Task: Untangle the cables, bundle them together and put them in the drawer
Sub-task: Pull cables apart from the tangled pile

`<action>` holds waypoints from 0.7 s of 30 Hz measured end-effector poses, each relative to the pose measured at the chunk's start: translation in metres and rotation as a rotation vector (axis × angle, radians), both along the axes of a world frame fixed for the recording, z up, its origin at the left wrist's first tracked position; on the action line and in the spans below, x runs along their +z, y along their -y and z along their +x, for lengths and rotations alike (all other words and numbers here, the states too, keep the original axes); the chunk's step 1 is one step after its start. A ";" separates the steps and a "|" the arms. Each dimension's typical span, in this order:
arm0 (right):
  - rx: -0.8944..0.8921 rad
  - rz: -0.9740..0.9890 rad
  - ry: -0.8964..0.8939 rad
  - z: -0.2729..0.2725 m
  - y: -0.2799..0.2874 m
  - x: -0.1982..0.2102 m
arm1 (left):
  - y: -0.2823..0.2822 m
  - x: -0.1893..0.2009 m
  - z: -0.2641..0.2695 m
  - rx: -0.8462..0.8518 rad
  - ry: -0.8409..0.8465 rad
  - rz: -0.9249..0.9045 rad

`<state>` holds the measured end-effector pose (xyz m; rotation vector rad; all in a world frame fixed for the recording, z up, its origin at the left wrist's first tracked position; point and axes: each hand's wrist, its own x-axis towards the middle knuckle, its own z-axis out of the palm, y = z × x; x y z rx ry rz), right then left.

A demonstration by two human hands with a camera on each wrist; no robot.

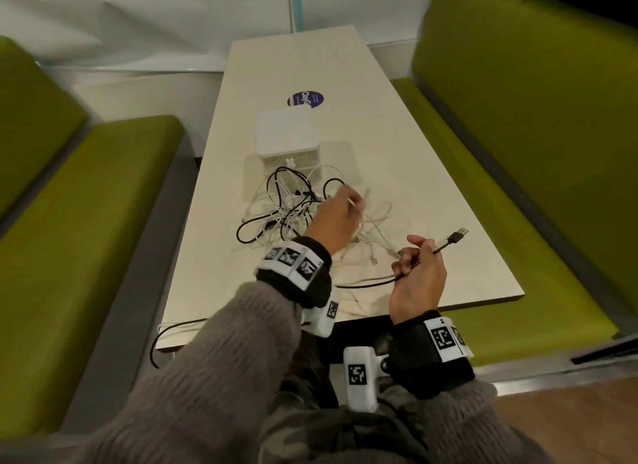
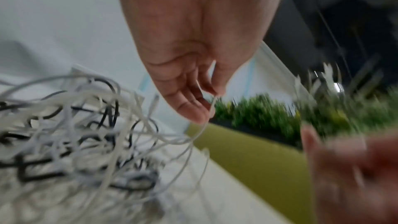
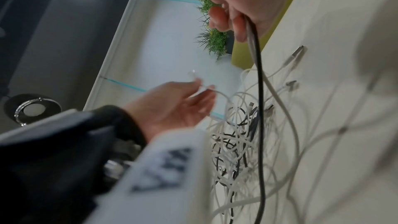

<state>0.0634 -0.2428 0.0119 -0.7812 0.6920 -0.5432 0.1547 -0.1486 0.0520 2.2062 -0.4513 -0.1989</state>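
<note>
A tangle of white and black cables (image 1: 286, 208) lies on the beige table (image 1: 431, 187), just in front of a small white drawer box (image 1: 286, 133). My left hand (image 1: 340, 215) hovers over the tangle and pinches a thin white cable (image 2: 212, 106) between thumb and fingers. To the right, my right hand (image 1: 419, 263) is raised above the table and grips a black cable and a grey-white one (image 3: 254, 43) together. The black cable's USB plug (image 1: 457, 235) sticks out past the fingers. In the right wrist view my left hand (image 3: 178, 103) holds the white cable's end (image 3: 192, 74).
Green upholstered benches (image 1: 103, 201) flank the table on both sides. A round purple sticker (image 1: 305, 99) lies behind the drawer box. One black cable loop (image 1: 155, 342) hangs over the near left table edge. A white wall stands beyond the table's far end.
</note>
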 end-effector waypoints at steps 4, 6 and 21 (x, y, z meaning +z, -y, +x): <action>0.064 -0.087 0.088 0.001 -0.006 0.004 | -0.026 0.039 -0.005 0.100 -0.019 -0.443; 0.131 -0.168 0.145 0.003 -0.012 0.006 | -0.033 0.038 -0.014 0.061 -0.046 -0.486; 0.354 -0.394 0.055 0.007 -0.033 0.000 | -0.038 -0.032 -0.041 -0.079 -0.131 -0.292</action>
